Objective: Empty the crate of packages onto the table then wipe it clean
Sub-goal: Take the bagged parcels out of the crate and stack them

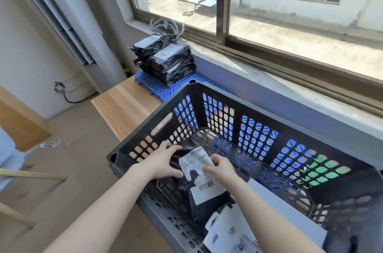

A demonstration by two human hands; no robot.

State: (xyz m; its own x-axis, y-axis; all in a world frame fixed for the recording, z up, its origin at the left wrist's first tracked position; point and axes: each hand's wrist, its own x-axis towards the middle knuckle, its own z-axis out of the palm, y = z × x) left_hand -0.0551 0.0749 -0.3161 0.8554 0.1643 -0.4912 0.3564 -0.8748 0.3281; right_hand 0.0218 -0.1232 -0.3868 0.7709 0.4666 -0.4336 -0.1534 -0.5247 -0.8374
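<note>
Clearly, one crate (236, 112) stands on the worktop (124, 105), and two hands reach into it. Inside I count two black packages and at least two white flat parcels (228, 230); the white ones overlap, so their exact number is unclear. Beyond the crate, a stack (170, 60) of about four more black packages sits on one blue slatted mat (151, 85) at the worktop's far end.

The worktop is pale striped wood, set under a wide window (290, 14) with a grey sill (248, 62). A bundle of pale hangers (165, 24) lies on the sill behind the stack. Brown floor (78, 149) shows to the left.

The crate is dark grey plastic, its walls and bottom pierced with square holes, with a slot handle in its left end. The upper black package (194, 161) is crinkled film with a torn white label. It is at the crate's left end, lying over the second black package (209, 207). The left hand (163, 161) curls over its left edge and the right hand (220, 168) pinches its right edge by the label, so each grip is clamped on it.
</note>
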